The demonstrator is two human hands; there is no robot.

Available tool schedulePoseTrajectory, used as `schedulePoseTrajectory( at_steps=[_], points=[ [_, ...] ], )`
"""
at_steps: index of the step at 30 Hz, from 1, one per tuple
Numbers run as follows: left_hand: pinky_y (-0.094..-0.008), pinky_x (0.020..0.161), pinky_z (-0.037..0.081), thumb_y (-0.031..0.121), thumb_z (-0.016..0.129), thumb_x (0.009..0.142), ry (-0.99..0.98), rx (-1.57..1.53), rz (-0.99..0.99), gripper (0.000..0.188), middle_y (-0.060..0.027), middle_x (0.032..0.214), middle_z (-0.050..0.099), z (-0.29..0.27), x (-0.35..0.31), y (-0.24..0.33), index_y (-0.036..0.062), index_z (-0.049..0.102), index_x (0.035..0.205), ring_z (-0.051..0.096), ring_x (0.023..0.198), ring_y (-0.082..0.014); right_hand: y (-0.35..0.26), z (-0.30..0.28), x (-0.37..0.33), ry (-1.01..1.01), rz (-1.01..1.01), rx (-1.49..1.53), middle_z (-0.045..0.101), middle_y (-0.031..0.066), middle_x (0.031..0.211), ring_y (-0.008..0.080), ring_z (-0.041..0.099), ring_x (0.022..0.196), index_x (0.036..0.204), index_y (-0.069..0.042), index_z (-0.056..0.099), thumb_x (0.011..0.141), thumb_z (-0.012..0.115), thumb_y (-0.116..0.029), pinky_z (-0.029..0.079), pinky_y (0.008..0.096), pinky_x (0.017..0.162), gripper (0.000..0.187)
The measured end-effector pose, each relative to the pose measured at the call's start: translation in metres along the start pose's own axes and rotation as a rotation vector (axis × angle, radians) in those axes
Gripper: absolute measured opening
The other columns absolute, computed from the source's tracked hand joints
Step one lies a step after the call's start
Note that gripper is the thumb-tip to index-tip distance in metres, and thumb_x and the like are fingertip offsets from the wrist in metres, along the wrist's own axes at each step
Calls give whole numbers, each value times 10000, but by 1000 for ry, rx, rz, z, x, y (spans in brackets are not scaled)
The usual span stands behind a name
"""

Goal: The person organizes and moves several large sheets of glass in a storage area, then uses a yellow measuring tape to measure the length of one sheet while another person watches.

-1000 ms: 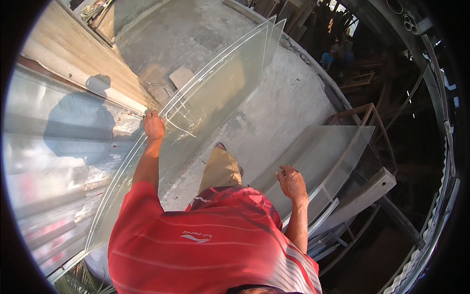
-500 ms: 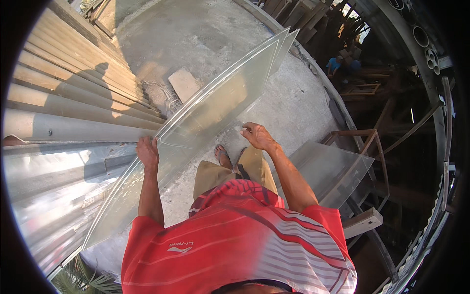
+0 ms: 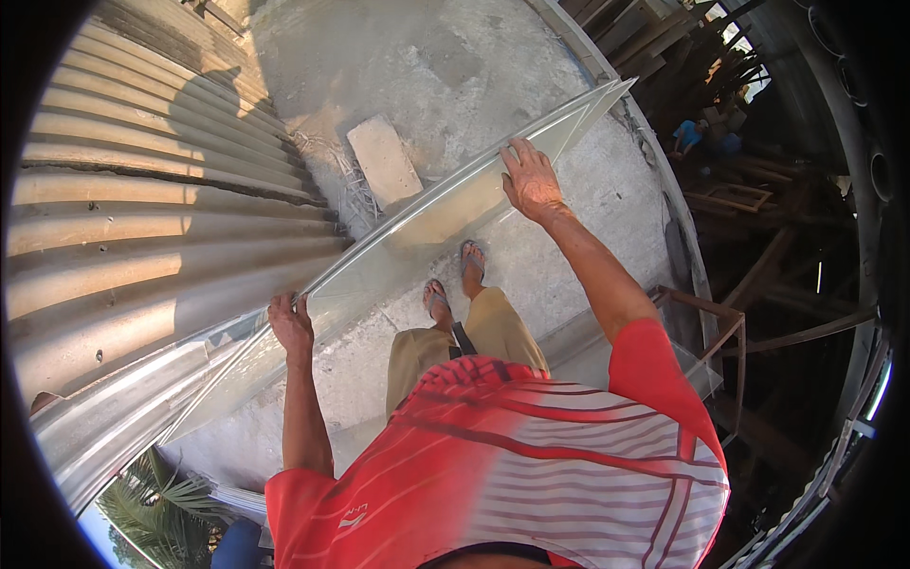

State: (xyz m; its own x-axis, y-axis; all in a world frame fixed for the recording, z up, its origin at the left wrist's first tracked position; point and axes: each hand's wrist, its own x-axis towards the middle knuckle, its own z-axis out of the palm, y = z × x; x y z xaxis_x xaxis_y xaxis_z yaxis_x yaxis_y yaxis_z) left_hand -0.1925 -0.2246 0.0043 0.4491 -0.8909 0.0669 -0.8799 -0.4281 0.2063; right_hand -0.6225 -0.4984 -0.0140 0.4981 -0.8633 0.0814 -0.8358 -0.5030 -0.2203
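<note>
Several large clear glass sheets (image 3: 384, 270) lean together in front of me, on edge, running from lower left to upper right. My left hand (image 3: 292, 324) is closed on their upper edge toward the left end, thumb on the near side. Farther along, my right hand (image 3: 533, 180) has its fingers hooked over the same upper edge, with the palm facing the glass. Which of the sheets each hand grips cannot be made out.
Corrugated roofing sheets (image 3: 142, 228) slope down at the left. A flat slab (image 3: 384, 161) lies on the concrete floor (image 3: 455, 57) beyond the glass. At the right, a metal frame (image 3: 725, 327) stands by the floor's edge; below it a person in blue (image 3: 688, 137) is among timber.
My right hand has moved forward from open air onto the glass's upper edge. The sheets now stand more edge-on in view. My left hand keeps its hold.
</note>
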Motion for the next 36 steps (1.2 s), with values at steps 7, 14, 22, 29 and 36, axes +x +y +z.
schedulePoseTrajectory(
  at_steps=[7, 14, 22, 29, 36],
  points=[
    [-452, 841, 412, 134, 665, 830, 22, -7, -12, 238, -175, 989, 575, 6, -3, 21, 35, 601, 1037, 526, 954, -355, 20, 15, 7, -38, -173, -89, 453, 162, 1301, 310, 381, 1278, 1242, -46, 480, 832, 579, -135, 296, 474, 1046, 432],
    [-437, 869, 384, 292, 585, 876, 298, -416, -808, 484, -196, 1015, 495, 58, -41, 62, -92, 447, 1136, 493, 937, -315, 26, 5, 18, -4, -139, 21, 521, 101, 1005, 251, 502, 1027, 982, -70, 553, 796, 571, -109, 402, 398, 881, 190],
    [-399, 1007, 427, 565, 426, 903, 89, -1234, -1338, 855, -256, 1421, 333, 75, -42, 28, -26, 134, 1448, 410, 1272, -365, 26, 10, 9, 16, -50, 172, 497, 92, 989, 245, 498, 985, 934, -70, 549, 752, 550, -63, 426, 377, 818, 182],
    [-403, 995, 451, 608, 335, 912, -7, -1195, -1330, 842, -217, 1407, 368, 84, -8, -46, -5, 129, 1451, 449, 1246, -352, 31, 21, 1, 33, -40, 238, 490, 92, 1020, 246, 492, 1035, 949, -90, 562, 774, 539, -73, 465, 373, 795, 177],
    [-426, 874, 524, 530, 356, 920, 12, -1202, -1460, 716, -208, 1299, 435, 103, -7, -81, 33, 223, 1418, 529, 1110, -332, 29, 24, 7, 69, -70, 229, 503, 72, 1019, 235, 493, 1048, 956, -97, 567, 775, 551, -91, 488, 344, 776, 181]
  ],
)
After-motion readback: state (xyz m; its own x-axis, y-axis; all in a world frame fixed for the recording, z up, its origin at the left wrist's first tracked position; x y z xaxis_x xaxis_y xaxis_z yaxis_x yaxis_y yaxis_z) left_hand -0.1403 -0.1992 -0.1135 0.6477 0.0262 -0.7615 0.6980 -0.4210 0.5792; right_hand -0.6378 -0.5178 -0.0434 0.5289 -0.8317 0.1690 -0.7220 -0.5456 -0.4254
